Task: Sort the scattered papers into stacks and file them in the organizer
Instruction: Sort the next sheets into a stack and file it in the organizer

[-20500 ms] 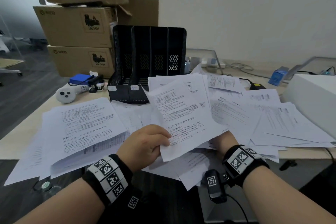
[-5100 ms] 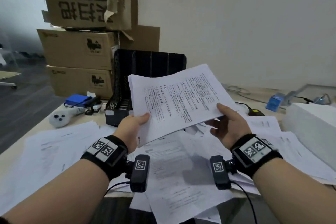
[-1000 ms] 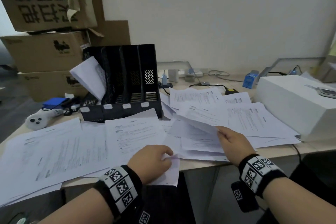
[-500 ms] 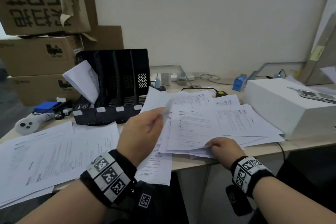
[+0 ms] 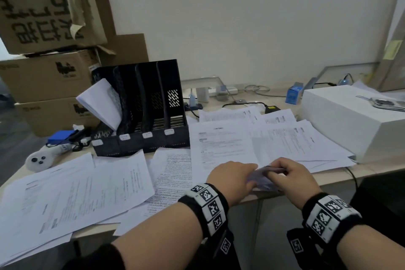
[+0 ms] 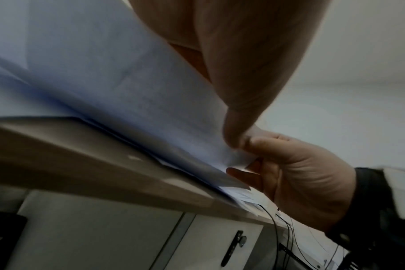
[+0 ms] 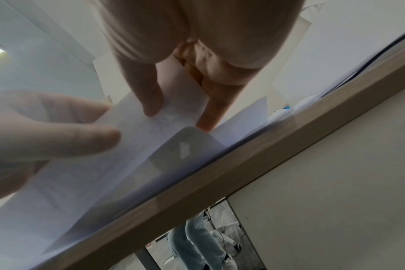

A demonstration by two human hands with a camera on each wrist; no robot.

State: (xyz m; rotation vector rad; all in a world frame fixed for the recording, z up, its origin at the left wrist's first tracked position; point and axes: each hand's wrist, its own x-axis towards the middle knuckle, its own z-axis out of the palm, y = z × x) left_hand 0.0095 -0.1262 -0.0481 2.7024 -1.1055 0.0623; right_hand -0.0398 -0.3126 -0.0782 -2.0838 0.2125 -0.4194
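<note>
We've got both hands, left and right, pinching the curled sheet corner between fingertips at the desk edge.

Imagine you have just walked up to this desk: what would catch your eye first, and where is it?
First, the printed papers strewn across the desk, with the left hand and right hand pinching a curled sheet corner at the front edge. Behind stands a black organizer, one folded sheet in its leftmost slot, before stacked cardboard boxes.
</note>
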